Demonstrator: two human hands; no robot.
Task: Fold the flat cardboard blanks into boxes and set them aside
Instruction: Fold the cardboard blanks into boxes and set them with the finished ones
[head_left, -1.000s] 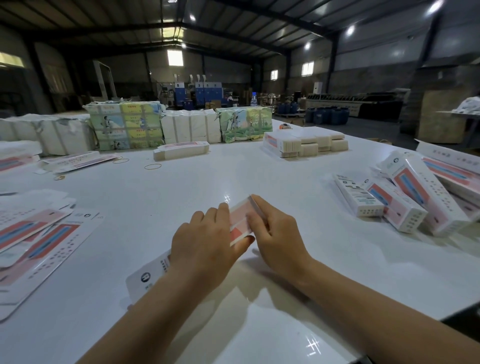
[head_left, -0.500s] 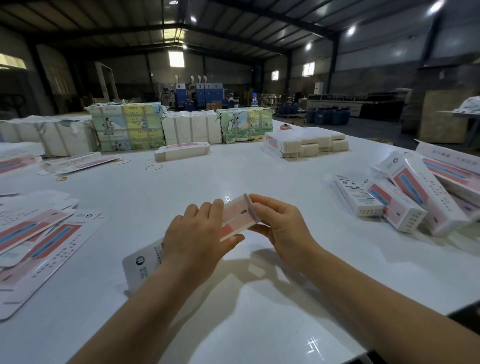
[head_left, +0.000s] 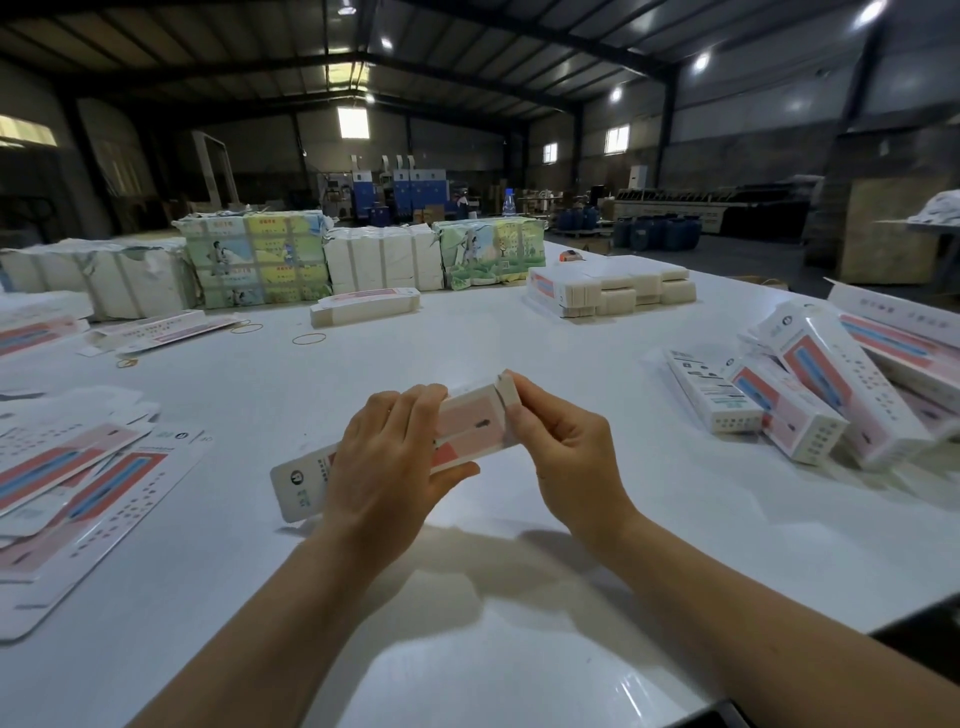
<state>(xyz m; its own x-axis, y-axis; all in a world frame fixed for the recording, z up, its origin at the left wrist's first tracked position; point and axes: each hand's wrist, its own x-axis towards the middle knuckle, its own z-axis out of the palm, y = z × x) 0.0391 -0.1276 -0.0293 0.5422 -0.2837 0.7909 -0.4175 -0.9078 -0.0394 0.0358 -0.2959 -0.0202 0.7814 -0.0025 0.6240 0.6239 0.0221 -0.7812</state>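
Several folded boxes (head_left: 810, 400) already piled on the right of the white table (head_left: 519, 597), a heap of flat blanks (head_left: 78, 478) left to do. Left hand (head_left: 387, 462) grips the current carton (head_left: 457, 436) above the table, right hand (head_left: 566, 452) pinches its end flap, so it's roughly half formed

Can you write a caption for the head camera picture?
Two hands fold a cardboard blank above the white table.
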